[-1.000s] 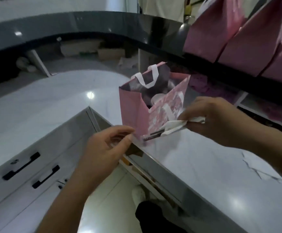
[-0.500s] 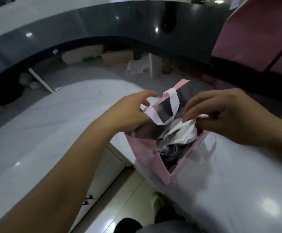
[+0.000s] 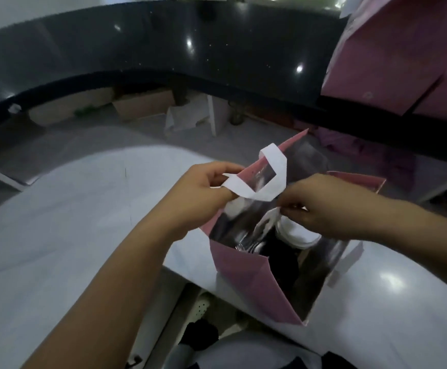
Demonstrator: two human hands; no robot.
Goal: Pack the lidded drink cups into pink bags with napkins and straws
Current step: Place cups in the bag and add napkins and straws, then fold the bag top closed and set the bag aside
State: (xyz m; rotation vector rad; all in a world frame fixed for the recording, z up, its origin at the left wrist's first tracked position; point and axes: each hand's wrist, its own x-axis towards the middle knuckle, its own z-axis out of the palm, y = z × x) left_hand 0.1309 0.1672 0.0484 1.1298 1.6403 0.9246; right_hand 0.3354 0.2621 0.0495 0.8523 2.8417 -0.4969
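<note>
The pink bag [image 3: 243, 283] stands open at the near edge of the counter [image 3: 57, 222], its mouth running near to far. The lidded cup [image 3: 299, 235] sits upright inside, straight below my right hand [image 3: 323, 209], the nearer one. Those fingers are curled, pinching what I judge is the napkin [image 3: 271, 218]. My left hand [image 3: 201, 193] pinches the white handle [image 3: 275, 177]. Half a second ago the napkin bunched higher, above the mouth.

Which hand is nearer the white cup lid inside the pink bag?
Right. The right hand is just above the white cup lid, over the pink bag mouth; the left hand is off at the bag's left rim, pinching the white handle.
</note>
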